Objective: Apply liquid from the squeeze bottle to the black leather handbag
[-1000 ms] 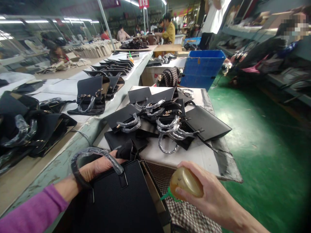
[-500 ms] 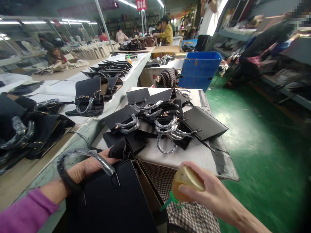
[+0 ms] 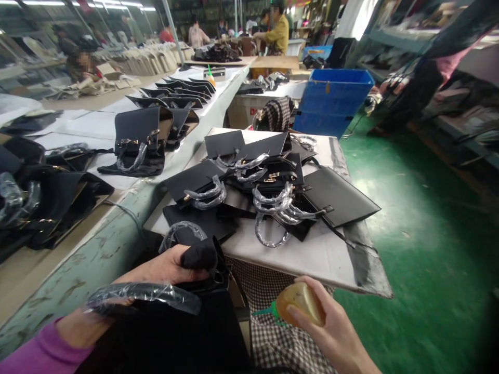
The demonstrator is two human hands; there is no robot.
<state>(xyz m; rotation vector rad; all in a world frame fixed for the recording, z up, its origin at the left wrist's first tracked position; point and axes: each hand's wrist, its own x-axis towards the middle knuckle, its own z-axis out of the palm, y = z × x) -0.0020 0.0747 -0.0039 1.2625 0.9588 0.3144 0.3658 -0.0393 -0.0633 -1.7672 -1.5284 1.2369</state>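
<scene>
A black handbag (image 3: 187,332) rests on my lap over a checked cloth (image 3: 284,348). My left hand (image 3: 171,267) reaches under its plastic-wrapped handle (image 3: 144,298) and is closed on the bunched black material at the bag's top edge. In my right hand (image 3: 327,317) is a squeeze bottle of amber liquid (image 3: 300,304), gripped by its body and lying on its side. Its green nozzle (image 3: 263,311) points left, near the bag's open side but apart from it. The bag's inside is mostly hidden.
Several black bags with wrapped handles lie heaped on a small white-topped table (image 3: 319,270) ahead. More bags (image 3: 136,135) stand on the long bench to the left. A blue crate (image 3: 335,101) stands behind the table. Green floor (image 3: 421,249) lies to the right. Other people work farther back.
The nozzle has drawn back from the bag's side and the bottle has tipped closer to level. My left hand and the bag's top have shifted, and the handle has swung lower. The view has moved slightly.
</scene>
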